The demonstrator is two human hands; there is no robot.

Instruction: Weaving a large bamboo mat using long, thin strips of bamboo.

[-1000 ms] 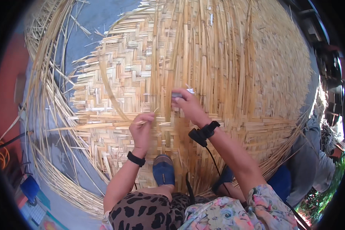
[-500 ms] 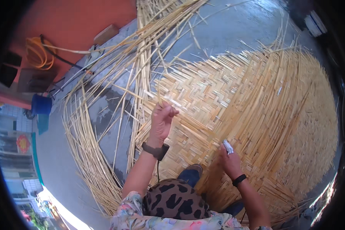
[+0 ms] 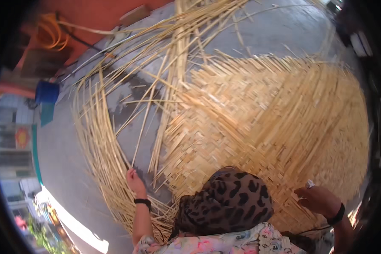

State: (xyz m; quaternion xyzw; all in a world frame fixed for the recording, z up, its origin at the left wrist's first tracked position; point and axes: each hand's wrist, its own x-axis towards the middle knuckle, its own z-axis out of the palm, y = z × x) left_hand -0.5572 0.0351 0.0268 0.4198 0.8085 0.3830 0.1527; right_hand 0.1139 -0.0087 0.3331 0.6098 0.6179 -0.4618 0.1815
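My left hand (image 3: 136,182) reaches low at the left, fingers curled in among loose pale reed strips (image 3: 110,144) on the concrete; what they grip is hard to make out. My right hand (image 3: 318,199) is low at the right over the herringbone woven mat (image 3: 216,127), fingers bent around or beside a small whitish object (image 3: 310,183), slightly blurred. Long unwoven strips lie across the mat's right half. My leopard-print clad leg (image 3: 224,199) is bent between my hands and hides part of the mat.
Grey concrete (image 3: 275,25) surrounds the mat. At the upper left are a red surface (image 3: 93,17), a coiled orange hose (image 3: 51,31) and a blue bucket (image 3: 46,91). More long strips cross the top middle. Dark items line the far right.
My view has swung leftward. My left hand, lately raised at the mat's left edge, has dropped left and down into the loose strips. My right hand has shifted rightward and lower.
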